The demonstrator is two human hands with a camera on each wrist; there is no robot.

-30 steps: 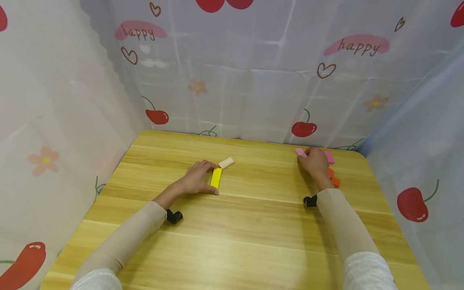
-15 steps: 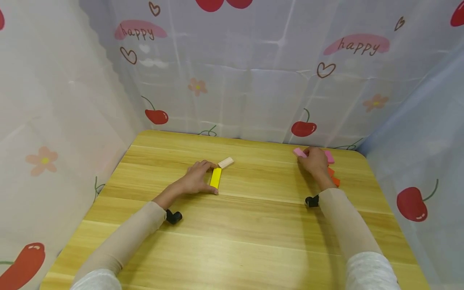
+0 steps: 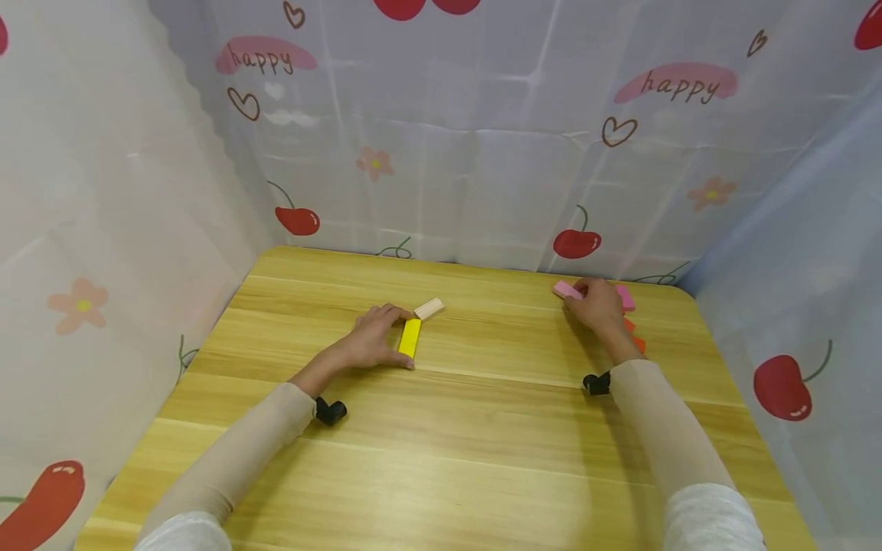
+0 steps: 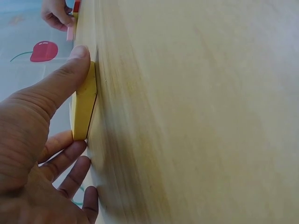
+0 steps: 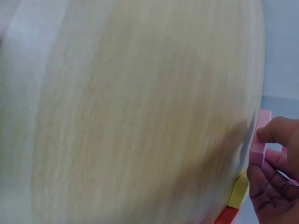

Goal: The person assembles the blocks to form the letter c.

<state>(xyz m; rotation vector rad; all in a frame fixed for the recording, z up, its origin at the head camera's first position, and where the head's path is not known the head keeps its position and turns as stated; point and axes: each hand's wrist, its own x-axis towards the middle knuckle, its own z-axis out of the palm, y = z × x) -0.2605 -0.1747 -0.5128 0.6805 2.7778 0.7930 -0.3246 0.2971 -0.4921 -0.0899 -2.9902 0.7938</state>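
My left hand [image 3: 372, 340] spans a yellow block [image 3: 409, 338] lying on the table, thumb at its near end and index finger at its far end. The left wrist view shows the same yellow block [image 4: 84, 105] between thumb and fingers, the other fingers spread beside it. Against the yellow block's far end lies a plain wooden block [image 3: 430, 309], slanted to the right. At the back right, my right hand [image 3: 598, 308] pinches a pink block [image 3: 566, 290] between thumb and fingers. That pink block [image 5: 259, 140] sits close over the table in the right wrist view.
Beside my right hand are another pink block [image 3: 625, 298] and orange blocks [image 3: 639, 344], partly hidden by it. A yellow block [image 5: 238, 193] and a red block [image 5: 228, 216] show close below it. A printed curtain [image 3: 468, 191] stands behind the wooden table [image 3: 441, 459].
The pink block in my right hand has shifted slightly left, and the right forearm has swung a little to the right. My left hand stays on the yellow block.
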